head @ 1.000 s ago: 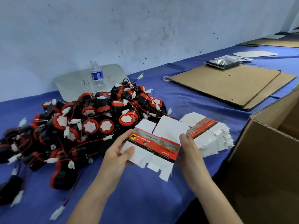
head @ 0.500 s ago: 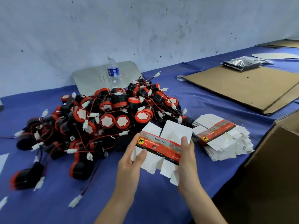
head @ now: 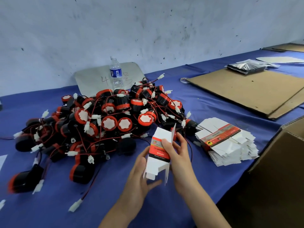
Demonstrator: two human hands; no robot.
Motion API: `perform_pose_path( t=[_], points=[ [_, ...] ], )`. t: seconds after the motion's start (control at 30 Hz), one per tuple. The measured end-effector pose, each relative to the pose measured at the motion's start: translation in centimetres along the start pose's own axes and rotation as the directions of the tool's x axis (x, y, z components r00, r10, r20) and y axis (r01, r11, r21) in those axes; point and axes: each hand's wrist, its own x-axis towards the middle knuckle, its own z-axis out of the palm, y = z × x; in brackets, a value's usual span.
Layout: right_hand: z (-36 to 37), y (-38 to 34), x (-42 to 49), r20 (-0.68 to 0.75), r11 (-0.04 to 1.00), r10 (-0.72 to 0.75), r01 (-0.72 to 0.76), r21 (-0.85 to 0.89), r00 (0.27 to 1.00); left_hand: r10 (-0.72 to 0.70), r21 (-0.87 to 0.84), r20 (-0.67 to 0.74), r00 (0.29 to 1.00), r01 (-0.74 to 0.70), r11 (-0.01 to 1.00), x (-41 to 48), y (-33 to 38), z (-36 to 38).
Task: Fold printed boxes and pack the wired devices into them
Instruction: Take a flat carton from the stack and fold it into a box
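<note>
A white printed box [head: 158,159] with a red and black band is popped into a tube shape, its end flaps loose, held upright above the blue table. My left hand [head: 139,175] grips its lower left side. My right hand [head: 178,155] holds its right side, thumb across the red band. Behind the box lies a big pile of black and red wired devices [head: 105,119] with white connectors. A stack of flat printed boxes [head: 227,142] lies to the right of my hands.
A water bottle [head: 116,72] stands by the wall against a grey board [head: 92,78]. Flat cardboard sheets [head: 253,89] lie at the right rear with a dark plastic bag [head: 246,67]. An open cardboard carton [head: 279,170] stands at the right edge.
The flat box blank has been squeezed open into a tube between my hands and turned upright. The view has shifted to the left.
</note>
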Motion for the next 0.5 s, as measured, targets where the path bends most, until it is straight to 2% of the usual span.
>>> perform_pose_path(
  t=[0.13, 0.2, 0.27, 0.33, 0.4, 0.47, 0.5],
  points=[
    [-0.7, -0.5, 0.0, 0.023, 0.996, 0.055, -0.056, 0.064, 0.998, 0.030, -0.034, -0.052, 0.998, -0.031, 0.999, 0.2, 0.7, -1.5],
    [-1.0, -0.9, 0.0, 0.041, 0.982, 0.130, -0.134, 0.132, 0.991, 0.029, -0.042, -0.059, 0.998, -0.032, 0.999, 0.2, 1.2, -2.2],
    [-1.4, -1.3, 0.0, 0.093, 0.947, 0.228, -0.243, 0.210, 0.969, 0.044, 0.027, -0.081, 0.996, -0.042, 0.999, 0.4, 1.6, -2.9],
    [-1.9, -1.5, 0.0, 0.151, 0.904, 0.329, -0.357, 0.235, 0.932, 0.114, 0.201, -0.089, 0.989, -0.095, 0.975, 0.4, 1.8, -3.7],
    [-2.0, -1.7, -0.3, 0.215, 0.870, 0.404, -0.445, 0.209, 0.889, 0.229, 0.480, 0.044, 0.973, -0.221, 0.849, 0.0, 2.2, -4.6],
    [-2.0, -1.2, -0.3, 0.240, 0.853, 0.463, -0.503, 0.141, 0.853, 0.263, 0.706, 0.247, 0.933, -0.359, 0.610, -0.7, 2.8, -5.1],
    [-2.0, -0.9, -0.4, 0.244, 0.844, 0.490, -0.526, 0.107, 0.837, 0.234, 0.782, 0.346, 0.909, -0.417, 0.463, -1.0, 2.9, -5.2]
  ],
)
